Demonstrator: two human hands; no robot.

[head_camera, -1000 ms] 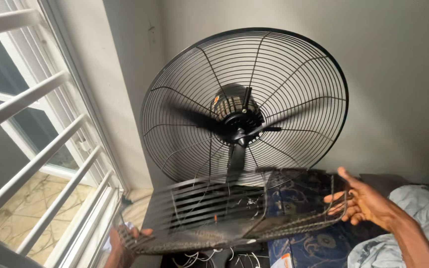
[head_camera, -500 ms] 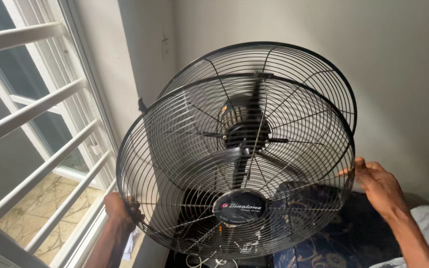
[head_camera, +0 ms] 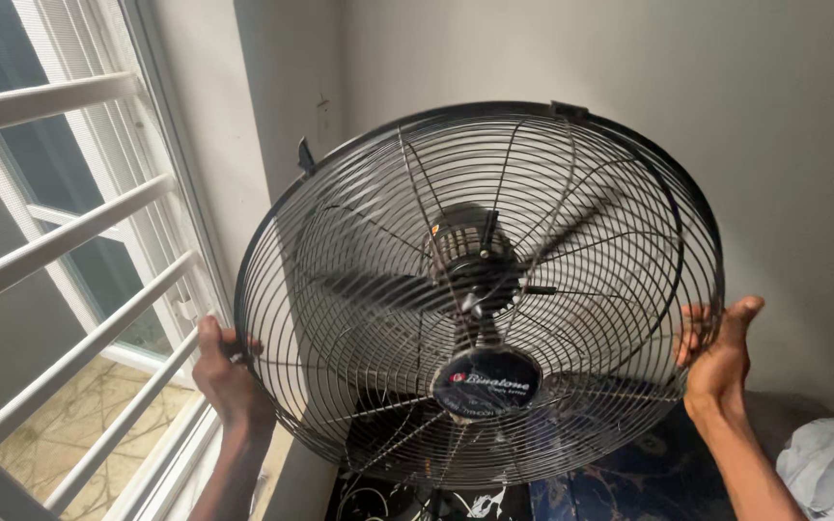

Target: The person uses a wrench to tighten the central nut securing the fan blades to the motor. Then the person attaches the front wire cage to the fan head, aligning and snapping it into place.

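Note:
A large black fan stands against the grey wall, its blades [head_camera: 378, 289] blurred behind the wire. I hold the round black front grille [head_camera: 359, 386] up in front of the fan's rear guard [head_camera: 571, 121], nearly aligned with it. My left hand [head_camera: 226, 371] grips the grille's left rim. My right hand [head_camera: 721, 352] grips the right rim, thumb up. A round black badge [head_camera: 485, 383] sits at the grille's centre, below the motor hub [head_camera: 475, 256].
White window bars [head_camera: 60, 232] run along the left, close to my left arm. The wall corner [head_camera: 287, 116] is behind the fan. A dark blue patterned cloth [head_camera: 629, 478] lies below, and a pale grey bundle [head_camera: 832, 463] at the lower right.
The front grille has swung from lying flat and low to upright, then risen closer to the rear guard. Both hands moved up along its rim.

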